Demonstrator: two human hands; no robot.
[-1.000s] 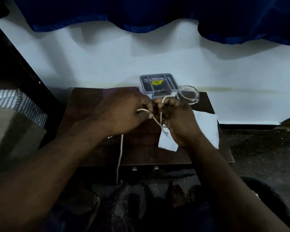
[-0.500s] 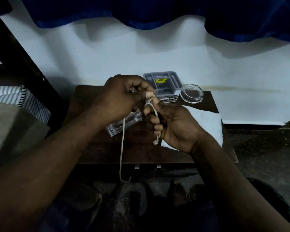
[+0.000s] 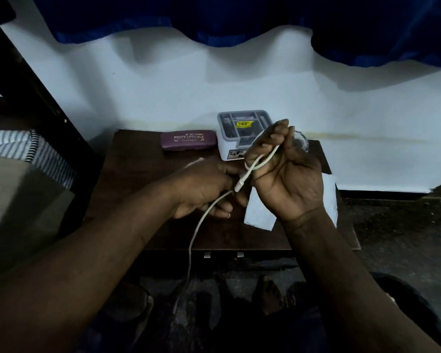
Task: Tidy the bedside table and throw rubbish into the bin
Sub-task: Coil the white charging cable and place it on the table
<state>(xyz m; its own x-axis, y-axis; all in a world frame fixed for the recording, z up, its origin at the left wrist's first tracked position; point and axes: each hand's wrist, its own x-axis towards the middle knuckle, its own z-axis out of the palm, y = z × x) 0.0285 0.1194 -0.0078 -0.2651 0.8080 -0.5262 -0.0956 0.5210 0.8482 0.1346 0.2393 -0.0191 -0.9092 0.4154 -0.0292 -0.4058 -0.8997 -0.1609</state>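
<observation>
Coiling white cable [image 3: 196, 230]: right hand [image 3: 288, 179] raised above tabletop [image 3: 138, 174], fingers [image 3: 261, 146] curled round loop as spool; left hand [image 3: 204, 192] grips slack, feeding; tail hangs off tabletop front.

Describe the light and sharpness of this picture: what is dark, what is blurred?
Head view: dim overall, the wall brightest, with the curtain casting a soft shadow on it; the floor under the table is almost black; the left hand is slightly smeared by motion, while the right hand, the cable and the glasses case lettering are sharp.
</observation>
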